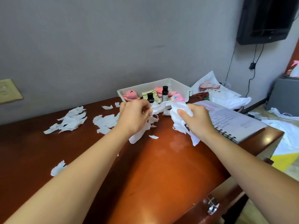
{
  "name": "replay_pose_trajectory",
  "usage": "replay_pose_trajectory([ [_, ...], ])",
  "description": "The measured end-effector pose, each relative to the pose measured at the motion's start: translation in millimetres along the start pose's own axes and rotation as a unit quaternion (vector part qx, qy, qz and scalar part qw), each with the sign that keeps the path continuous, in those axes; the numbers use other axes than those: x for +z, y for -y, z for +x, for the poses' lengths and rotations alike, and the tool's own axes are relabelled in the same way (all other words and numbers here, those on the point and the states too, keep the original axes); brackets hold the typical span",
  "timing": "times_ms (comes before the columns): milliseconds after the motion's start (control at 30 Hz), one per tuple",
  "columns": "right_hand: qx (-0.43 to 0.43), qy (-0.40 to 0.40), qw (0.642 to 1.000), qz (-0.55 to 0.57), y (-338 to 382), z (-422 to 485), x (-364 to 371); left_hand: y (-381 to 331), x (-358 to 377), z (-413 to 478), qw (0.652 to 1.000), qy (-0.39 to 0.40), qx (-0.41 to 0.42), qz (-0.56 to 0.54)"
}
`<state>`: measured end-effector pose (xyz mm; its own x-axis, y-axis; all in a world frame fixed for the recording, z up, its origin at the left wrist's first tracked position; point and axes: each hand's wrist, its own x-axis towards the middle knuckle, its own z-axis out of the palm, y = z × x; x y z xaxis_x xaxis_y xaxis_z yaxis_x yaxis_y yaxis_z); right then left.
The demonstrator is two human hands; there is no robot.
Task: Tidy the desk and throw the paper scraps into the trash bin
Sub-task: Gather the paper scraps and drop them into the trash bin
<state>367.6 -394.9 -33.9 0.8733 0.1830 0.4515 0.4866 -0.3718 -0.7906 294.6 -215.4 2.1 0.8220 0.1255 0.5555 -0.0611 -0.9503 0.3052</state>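
Torn white paper scraps lie scattered over the brown wooden desk (161, 167). My right hand (196, 120) grips a crumpled bunch of white scraps (178, 120) that hangs down below the fist. My left hand (134, 115) pinches another strip of white paper (159, 108) and more scraps hang under it (139, 135). Both hands are above the desk's far middle, just in front of the white tray. Loose piles lie at the left (71, 120) and centre left (105, 122). A single scrap (58, 168) sits near my left forearm. No trash bin is in view.
A white tray (178, 84) by the wall holds two dark bottles, pink toys and a pink packet. An open spiral notebook (233, 122) lies at the right. White bags and cloth (226, 96) clutter the far right. A drawer with a metal handle (212, 206) is below the desk edge.
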Motion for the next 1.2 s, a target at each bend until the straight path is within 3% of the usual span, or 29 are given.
replay_pose_trajectory([
  [667,-0.099,0.002,0.995,0.032,82.7,-18.9,-45.2,-37.3,-90.4,-33.4,0.998,0.007,-0.01,-0.058],
  [867,-0.108,-0.011,0.994,0.031,74.9,-50.8,-77.9,-76.6,-95.2,-46.0,0.995,0.049,0.044,-0.068],
  [1200,-0.029,-0.055,0.998,-0.025,14.3,-121.3,-170.6,-168.5,-44.9,-71.8,0.97,0.13,0.184,-0.092],
])
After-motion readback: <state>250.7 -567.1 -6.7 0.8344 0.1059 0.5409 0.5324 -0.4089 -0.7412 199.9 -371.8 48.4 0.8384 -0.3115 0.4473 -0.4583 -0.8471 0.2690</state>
